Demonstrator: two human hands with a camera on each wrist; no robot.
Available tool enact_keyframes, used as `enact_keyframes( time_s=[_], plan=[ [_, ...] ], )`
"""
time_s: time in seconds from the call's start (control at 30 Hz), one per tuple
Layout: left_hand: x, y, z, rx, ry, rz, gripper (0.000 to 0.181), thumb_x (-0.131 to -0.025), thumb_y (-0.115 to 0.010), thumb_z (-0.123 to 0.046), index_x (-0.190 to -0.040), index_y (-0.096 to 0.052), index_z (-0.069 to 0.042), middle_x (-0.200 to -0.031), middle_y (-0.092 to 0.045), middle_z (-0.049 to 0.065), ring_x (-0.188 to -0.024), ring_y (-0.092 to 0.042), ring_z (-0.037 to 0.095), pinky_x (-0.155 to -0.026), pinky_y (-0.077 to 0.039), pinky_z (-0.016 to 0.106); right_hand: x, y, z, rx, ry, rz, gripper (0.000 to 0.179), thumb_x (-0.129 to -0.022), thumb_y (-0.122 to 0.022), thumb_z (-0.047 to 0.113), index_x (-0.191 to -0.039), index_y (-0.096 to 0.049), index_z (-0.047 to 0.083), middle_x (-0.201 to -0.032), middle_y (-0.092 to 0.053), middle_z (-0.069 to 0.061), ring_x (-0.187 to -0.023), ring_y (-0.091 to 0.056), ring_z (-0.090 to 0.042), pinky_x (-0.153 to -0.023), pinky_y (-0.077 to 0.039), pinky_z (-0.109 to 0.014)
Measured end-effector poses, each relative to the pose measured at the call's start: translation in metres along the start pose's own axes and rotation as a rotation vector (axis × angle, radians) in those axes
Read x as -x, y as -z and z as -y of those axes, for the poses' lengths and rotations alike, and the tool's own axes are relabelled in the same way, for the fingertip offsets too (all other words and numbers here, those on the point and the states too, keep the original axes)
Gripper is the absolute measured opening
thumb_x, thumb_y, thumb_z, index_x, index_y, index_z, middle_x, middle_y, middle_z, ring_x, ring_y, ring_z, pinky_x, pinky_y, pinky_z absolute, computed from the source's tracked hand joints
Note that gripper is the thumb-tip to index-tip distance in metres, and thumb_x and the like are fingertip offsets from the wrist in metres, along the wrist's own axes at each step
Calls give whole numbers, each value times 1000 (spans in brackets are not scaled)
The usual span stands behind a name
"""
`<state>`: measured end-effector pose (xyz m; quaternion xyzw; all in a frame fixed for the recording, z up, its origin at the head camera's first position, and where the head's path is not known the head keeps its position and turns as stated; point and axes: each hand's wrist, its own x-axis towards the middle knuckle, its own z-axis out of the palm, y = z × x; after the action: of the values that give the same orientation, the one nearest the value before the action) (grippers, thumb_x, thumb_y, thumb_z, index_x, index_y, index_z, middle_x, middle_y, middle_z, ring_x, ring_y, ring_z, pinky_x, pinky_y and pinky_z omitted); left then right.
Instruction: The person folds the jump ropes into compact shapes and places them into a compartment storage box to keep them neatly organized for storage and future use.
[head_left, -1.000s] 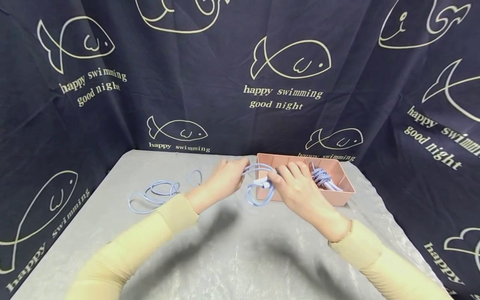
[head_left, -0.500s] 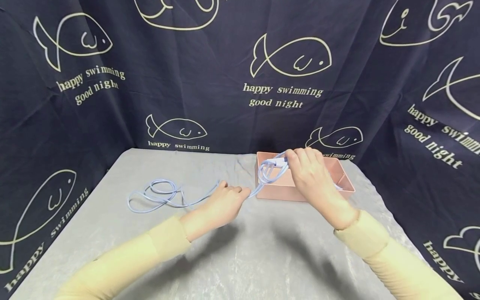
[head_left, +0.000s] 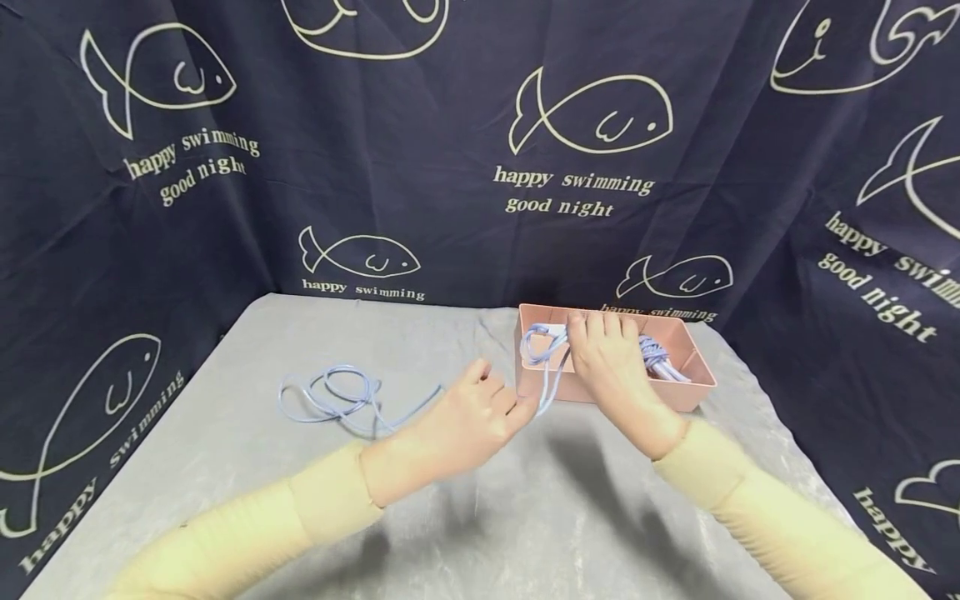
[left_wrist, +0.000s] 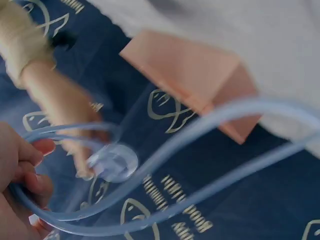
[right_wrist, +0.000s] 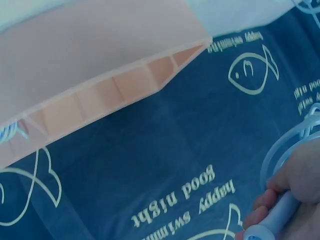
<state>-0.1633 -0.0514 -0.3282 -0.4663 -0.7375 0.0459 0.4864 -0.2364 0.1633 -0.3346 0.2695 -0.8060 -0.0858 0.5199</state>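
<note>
The left hand point(head_left: 465, 421) has its fingers curled, pinching two strands of a pale blue cord point(left_wrist: 100, 230). The right hand point(head_left: 611, 358) grips the cord too, its fingers wrapped around a smooth, round-ended plug point(right_wrist: 280, 212) with loops bunched beside it. A doubled length runs down between the hands. A pale piece shows among the loops in the left wrist view, too blurred to make out. From the left hand the rest of the cord reaches out to loose, overlapping coils on the left of the gray tablecloth point(head_left: 480, 542). In the head view the right hand overlaps a pink box point(head_left: 573, 392) at the back right; whether it is above it or in front is hard to tell. Inside the box, toward its right end, lies a tightly wound blue bundle point(head_left: 660, 358) with pale ends. Cream sleeves point(head_left: 330, 492) cover both forearms. Behind everything hangs a navy curtain point(head_left: 442, 150) printed with fish outlines and "happy swimming good night".
</note>
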Motion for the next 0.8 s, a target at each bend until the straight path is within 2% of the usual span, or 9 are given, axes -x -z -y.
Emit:
enact_keyframes(
  time_s=[0.07, 0.13, 0.27, 0.4, 0.53, 0.7, 0.8],
  plan=[
    [-12, 3, 6, -33, 9, -59, 12, -83, -53, -5, -86, -63, -11, -58, -51, -3, -52, -46, 17, -67, -37, 34, 2, -1, 4, 10, 23, 13, 20, -92, -33, 7, -89, -50, -2, -69, -43, -16, -63, -44, -34, -57, -32, -42],
    [-24, 6, 14, -54, 44, -99, 10, -82, -54, -4, -84, -62, -10, -57, -49, -3, -50, -45, 17, -66, -36, 34, 4, -1, 8, 14, 49, 32, 18, -90, -33, 8, -88, -49, -1, -69, -41, -15, -62, -43, -32, -56, -31, -40],
    [-42, 9, 34, -39, 165, -101, 13, -73, -52, 1, -79, -55, -10, -51, -45, -3, -45, -41, 17, -62, -32, 34, 4, 3, 16, 7, 103, 69, 18, -91, -33, 9, -87, -47, -1, -68, -39, -12, -62, -42, -30, -57, -31, -38],
    [-49, 7, 54, -18, 305, -40, 16, -69, -50, 5, -78, -51, -9, -48, -44, -1, -42, -42, 19, -60, -30, 35, 4, 9, 23, -19, 154, 81, 18, -93, -33, 10, -87, -47, 0, -69, -40, -11, -61, -41, -28, -56, -31, -36],
    [-47, -4, 71, -31, 393, 48, 17, -68, -54, 2, -82, -49, -6, -47, -45, 1, -41, -47, 19, -60, -30, 36, 7, 17, 31, -76, 223, 115, 21, -94, -31, 11, -86, -48, 1, -71, -42, -11, -64, -42, -29, -58, -32, -37],
    [-39, -24, 81, -59, 431, 153, 26, -66, -59, -1, -90, -50, -5, -47, -50, 2, -42, -51, 20, -62, -31, 37, 6, 27, 40, -145, 353, 152, 26, -96, -28, 14, -88, -50, 2, -76, -47, -10, -69, -45, -27, -69, -37, -38],
    [-30, -37, 82, -85, 427, 199, 25, -68, -61, -3, -90, -50, -6, -49, -53, 2, -44, -52, 21, -63, -31, 38, 4, 34, 43, -203, 378, 131, 24, -96, -30, 13, -89, -50, 3, -77, -47, -8, -69, -44, -26, -73, -38, -38]
  ],
)
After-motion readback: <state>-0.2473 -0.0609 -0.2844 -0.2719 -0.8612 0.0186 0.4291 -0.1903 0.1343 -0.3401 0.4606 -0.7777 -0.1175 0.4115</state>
